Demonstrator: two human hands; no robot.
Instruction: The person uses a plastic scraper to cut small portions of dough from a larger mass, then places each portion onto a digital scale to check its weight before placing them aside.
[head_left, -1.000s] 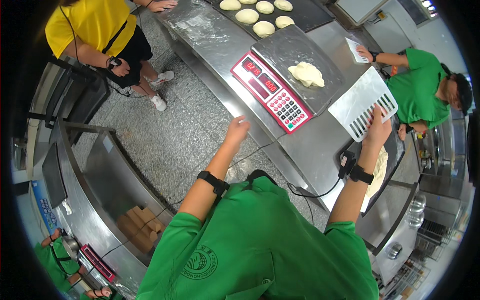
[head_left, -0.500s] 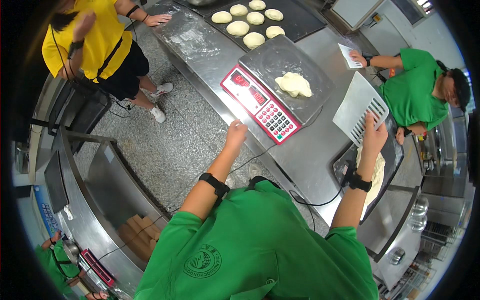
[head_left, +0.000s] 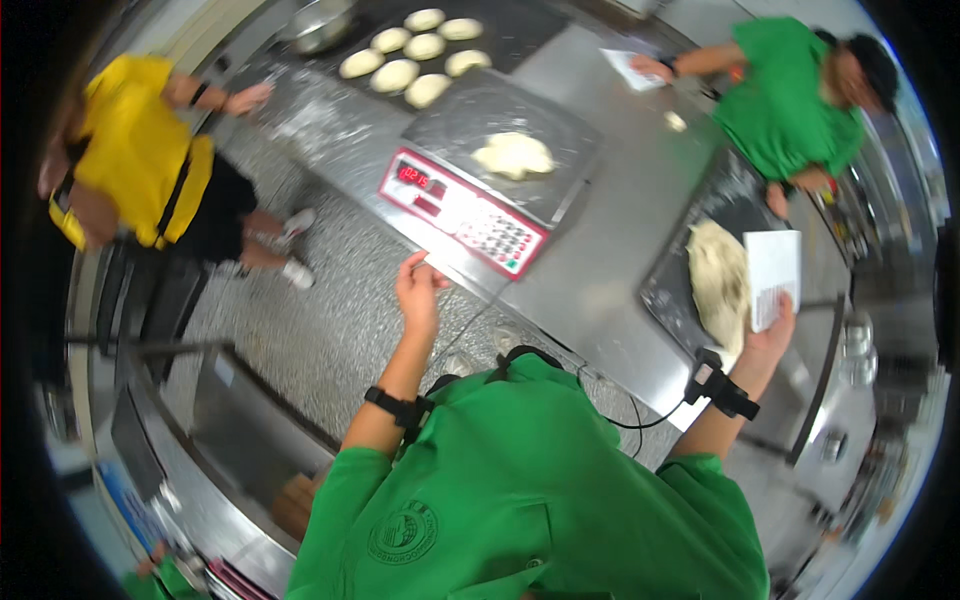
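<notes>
Left of the left hand, speckled gray floor. Ahead of both hands, a big shiny metal table, floury in places. Just left of the right hand, a black tray. Just ahead of the left hand, a red and white scale. On the tray, a big dough. Gripped in the right hand, beside the dough, a white scraper. Left hand empty, loosely bent.

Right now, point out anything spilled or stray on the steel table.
White floury smears streak the steel table beside the tray of dough rounds, and a small pale scrap, perhaps dough, lies stray, off any tray, near the co-worker in green. The dough lump on the scale looks well seated.
</notes>
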